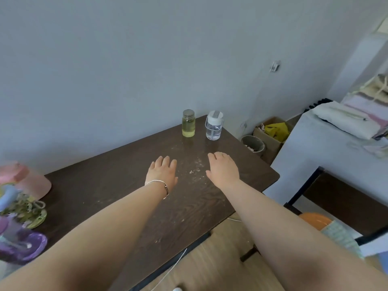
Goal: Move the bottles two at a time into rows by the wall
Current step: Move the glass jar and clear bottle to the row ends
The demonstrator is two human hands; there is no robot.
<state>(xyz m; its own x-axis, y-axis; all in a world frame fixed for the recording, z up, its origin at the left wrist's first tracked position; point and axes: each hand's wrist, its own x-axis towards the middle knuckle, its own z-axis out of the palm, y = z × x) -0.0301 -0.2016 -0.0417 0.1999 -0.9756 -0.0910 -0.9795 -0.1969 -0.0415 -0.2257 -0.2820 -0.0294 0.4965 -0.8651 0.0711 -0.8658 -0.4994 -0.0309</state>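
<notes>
Two bottles stand upright at the far end of the dark wood-grain table, close to the wall. On the left is the glass bottle with a metal screw cap and pale yellow liquid; just beside it, apart, is the clear bottle with a white lid, a carry loop and clear liquid. Both arms reach forward over the tabletop. Left hand, palm down, fingers extended and loosely together, holds nothing; a thin bracelet circles its wrist. Right hand, palm down, fingers relaxed and slightly curled, thumb set apart, also holds nothing. Both hands lie short of the bottles, not touching them. Blurred pink, green and purple items crowd the table's left edge.
</notes>
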